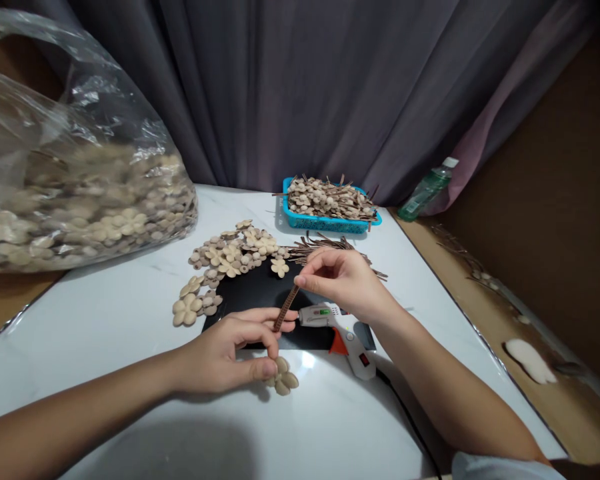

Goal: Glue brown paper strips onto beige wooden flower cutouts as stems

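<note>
My left hand [227, 352] pinches a beige petalled flower [285, 381] between thumb and forefinger, just over the white table. Its other fingers stretch toward the lower end of a brown woven-looking strip [286, 311]; whether they touch it is unclear. The strip's upper end is pinched in my right hand [345, 279], so it slants between the two hands. Close below my right hand, a white hot glue gun [360, 348] with an orange trigger lies on a black mat [243, 293], nozzle toward my left fingers.
Loose flowers [240, 250] are heaped behind the mat, beside a pile of brown strips [320, 247]. A blue basket [325, 222] of flower pieces stands further back. A large clear bag [90, 193] of flowers fills the left. A green bottle [427, 190] leans at right; a cord [410, 417] runs frontward.
</note>
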### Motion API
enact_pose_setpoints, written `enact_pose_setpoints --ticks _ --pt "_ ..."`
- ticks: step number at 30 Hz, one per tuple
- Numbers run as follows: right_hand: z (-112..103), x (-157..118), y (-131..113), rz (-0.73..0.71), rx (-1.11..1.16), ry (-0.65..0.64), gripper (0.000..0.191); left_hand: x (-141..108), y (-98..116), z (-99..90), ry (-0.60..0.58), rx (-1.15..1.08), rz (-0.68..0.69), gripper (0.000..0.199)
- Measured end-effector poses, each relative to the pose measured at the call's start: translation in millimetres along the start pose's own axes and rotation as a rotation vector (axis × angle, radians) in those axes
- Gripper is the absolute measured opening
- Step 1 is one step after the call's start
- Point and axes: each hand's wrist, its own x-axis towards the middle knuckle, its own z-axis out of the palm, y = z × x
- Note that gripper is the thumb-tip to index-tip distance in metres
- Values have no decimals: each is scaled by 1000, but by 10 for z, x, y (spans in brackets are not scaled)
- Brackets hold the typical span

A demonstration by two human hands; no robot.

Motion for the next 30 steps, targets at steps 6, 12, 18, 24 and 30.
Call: enact_pose_setpoints --ticks 6,12,18,24,30 --pt "15 -13 -5 -5 5 17 23 -1 7 12 3 6 -6 10" --pt "58 -25 -31 -7 -10 14 17 -12 18 47 53 81 6 9" --pt "116 -69 -36 -13 -20 -2 22 -3 50 69 94 179 -11 8" --pt "140 -96 -25 64 68 -39 21 16 82 70 96 160 -61 13" --pt "83 -56 -38 160 223 -105 30 -2 97 59 82 60 -34 16"
